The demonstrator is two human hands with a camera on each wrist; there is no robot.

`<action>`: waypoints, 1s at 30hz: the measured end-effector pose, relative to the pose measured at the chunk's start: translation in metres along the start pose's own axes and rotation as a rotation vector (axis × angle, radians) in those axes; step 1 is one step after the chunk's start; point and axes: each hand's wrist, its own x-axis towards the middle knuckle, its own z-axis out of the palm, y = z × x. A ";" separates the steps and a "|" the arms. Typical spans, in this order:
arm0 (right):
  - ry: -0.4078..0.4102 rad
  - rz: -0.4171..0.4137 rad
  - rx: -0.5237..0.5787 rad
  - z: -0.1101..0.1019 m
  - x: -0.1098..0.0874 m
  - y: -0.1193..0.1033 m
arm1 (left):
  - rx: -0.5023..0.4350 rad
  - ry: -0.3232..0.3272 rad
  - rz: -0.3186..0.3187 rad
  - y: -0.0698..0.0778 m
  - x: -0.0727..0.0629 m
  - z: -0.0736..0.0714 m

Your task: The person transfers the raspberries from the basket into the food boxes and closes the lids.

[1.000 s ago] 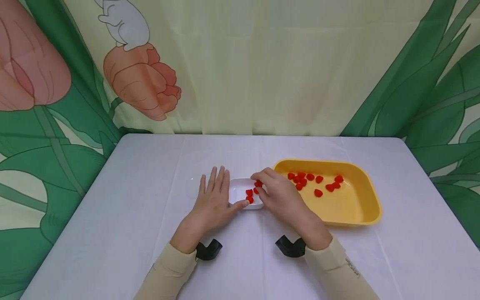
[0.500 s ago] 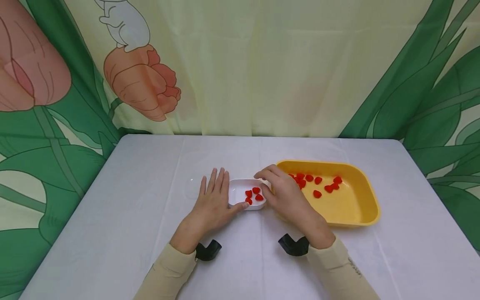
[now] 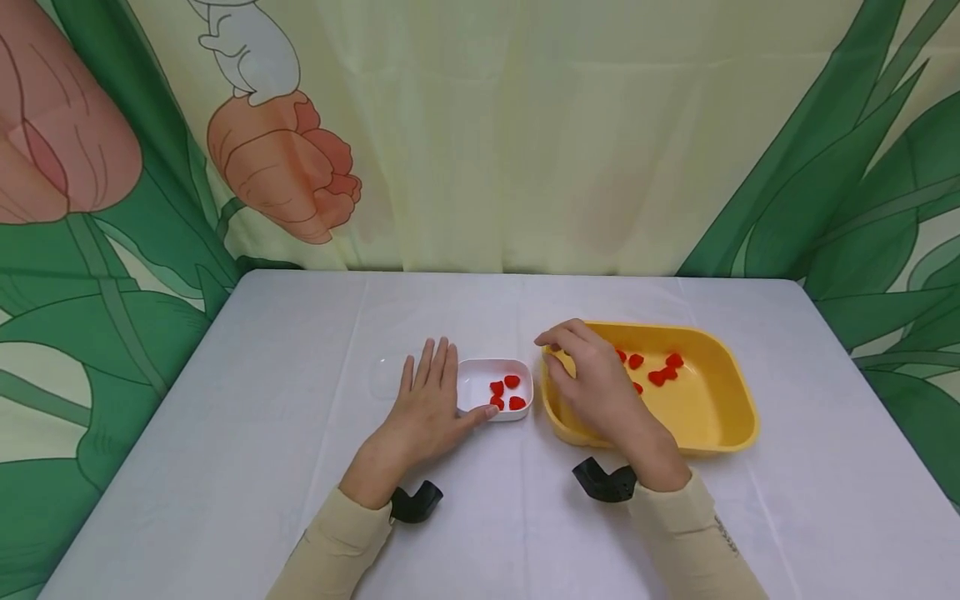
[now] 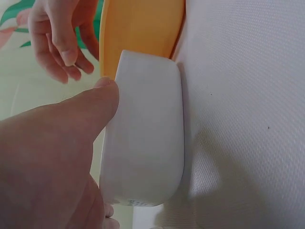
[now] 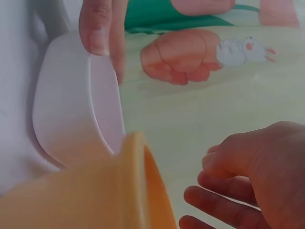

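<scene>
A small white dish holds several red heart-like pieces. Beside its left end lies my left hand, fingers straight and spread, thumb touching the near rim. In the left wrist view the thumb rests on the rim of the dish. Over the left part of a yellow tray hovers my right hand, fingers loosely bent. The right wrist view shows nothing between its fingers. More red pieces lie in the tray, some hidden behind that hand.
A clear, faint round-edged object lies left of my left hand. White cloth covers the table, and a printed curtain hangs behind it. A narrow gap separates dish and tray.
My right hand has moved right, from over the white dish to over the yellow tray. It has let go of a red piece, which lies in the dish. My left hand stays put.
</scene>
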 end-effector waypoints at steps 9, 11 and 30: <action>-0.003 0.110 -0.045 -0.009 0.001 0.016 | -0.012 -0.001 0.007 0.000 -0.002 -0.002; -0.011 0.148 -0.065 -0.011 0.001 0.021 | -0.014 0.000 0.007 0.000 -0.002 -0.002; -0.177 0.366 -0.167 -0.014 -0.001 0.043 | -0.036 -0.018 0.002 0.000 -0.002 -0.002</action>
